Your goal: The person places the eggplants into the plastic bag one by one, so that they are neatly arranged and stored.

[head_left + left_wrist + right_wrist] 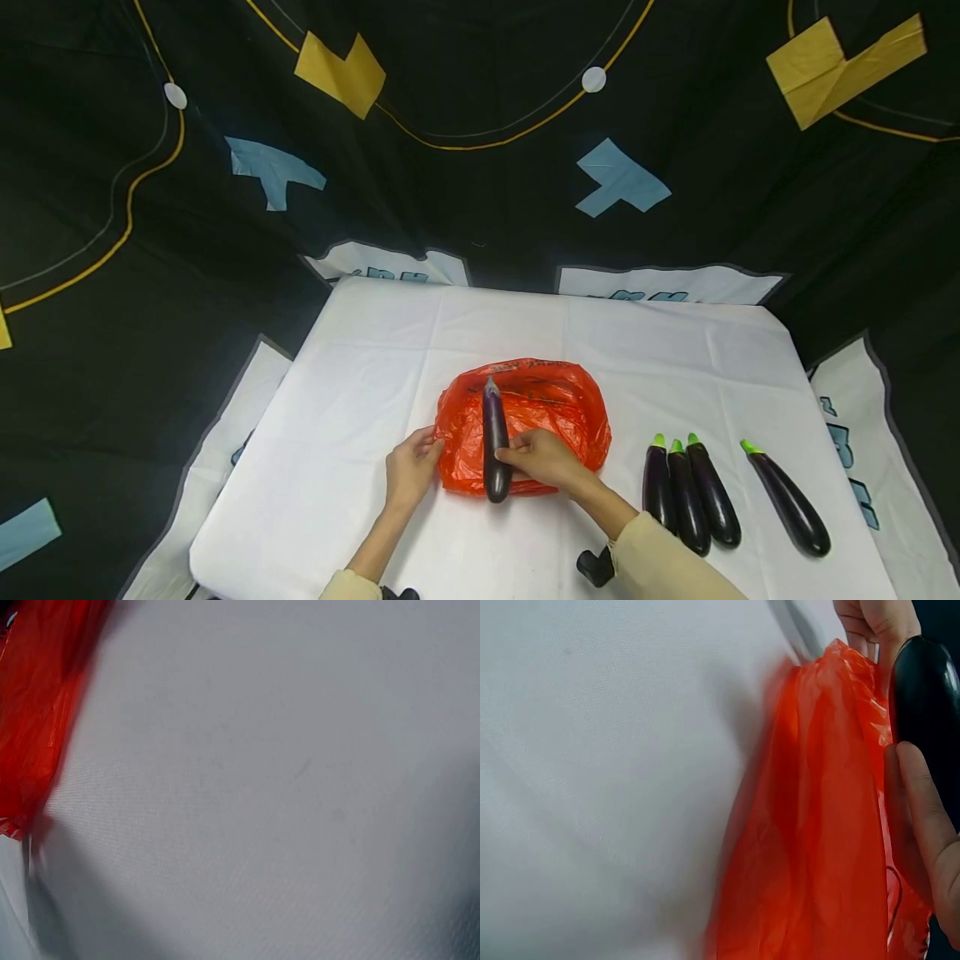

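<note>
An open red plastic bag (596,417) stands on the white table, its mouth facing up. My left hand (410,468) pinches the bag's left rim between thumb and fingers. With my right hand (546,458) I grip a dark eggplant (496,442) over the left part of the bag's mouth, its stem end pointing away from me. In the right wrist view the eggplant's rounded, glossy end (926,697) shows above the bag's side (810,810), near my left hand (885,622). Only the bag's edge (37,697) appears in the left wrist view; the left hand is out of it.
Several eggplants with green stem ends lie to the right: a close group of three (686,500) and one apart (791,508). The white-covered table (337,400) has rounded corners. A black cloth (480,208) hangs behind it.
</note>
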Available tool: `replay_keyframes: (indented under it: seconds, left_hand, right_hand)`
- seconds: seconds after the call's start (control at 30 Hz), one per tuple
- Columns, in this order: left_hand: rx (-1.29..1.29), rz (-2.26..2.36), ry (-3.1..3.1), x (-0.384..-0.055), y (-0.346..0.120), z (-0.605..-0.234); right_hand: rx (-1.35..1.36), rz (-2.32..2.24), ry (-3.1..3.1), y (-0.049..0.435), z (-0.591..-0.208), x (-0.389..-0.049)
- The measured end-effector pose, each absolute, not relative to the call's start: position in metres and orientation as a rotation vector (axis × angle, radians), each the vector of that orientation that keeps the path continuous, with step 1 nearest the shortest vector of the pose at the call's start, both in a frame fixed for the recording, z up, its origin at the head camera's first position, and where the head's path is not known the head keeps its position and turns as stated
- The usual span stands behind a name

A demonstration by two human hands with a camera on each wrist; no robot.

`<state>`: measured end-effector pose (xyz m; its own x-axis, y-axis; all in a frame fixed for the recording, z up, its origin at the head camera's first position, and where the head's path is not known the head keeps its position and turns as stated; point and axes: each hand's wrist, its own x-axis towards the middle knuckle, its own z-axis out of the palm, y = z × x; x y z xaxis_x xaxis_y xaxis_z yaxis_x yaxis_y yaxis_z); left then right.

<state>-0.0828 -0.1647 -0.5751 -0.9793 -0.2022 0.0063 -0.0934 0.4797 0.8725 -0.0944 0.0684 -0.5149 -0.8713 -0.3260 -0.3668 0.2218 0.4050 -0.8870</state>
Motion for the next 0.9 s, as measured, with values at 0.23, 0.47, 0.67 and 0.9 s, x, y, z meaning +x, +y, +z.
replay_keyframes:
  seconds: [0.23,0.47,0.67,0.9]
  left_hand:
    - [0.245,-1.517,-2.615,-0.082,-0.165,-0.576]
    - [0.230,-1.523,-2.611,-0.082,-0.165,-0.575]
    - [0.227,-1.524,-2.616,-0.083,-0.164,-0.574]
    - [0.208,-1.524,-2.622,-0.083,-0.164,-0.572]
  right_hand:
    - [-0.033,-1.465,2.132,0.054,-0.517,-0.098]
    - [-0.004,-1.430,2.137,0.047,-0.520,-0.103]
    - [0.009,-1.427,2.119,0.041,-0.521,-0.110]
    - [0.065,-1.428,2.097,0.032,-0.522,-0.117]
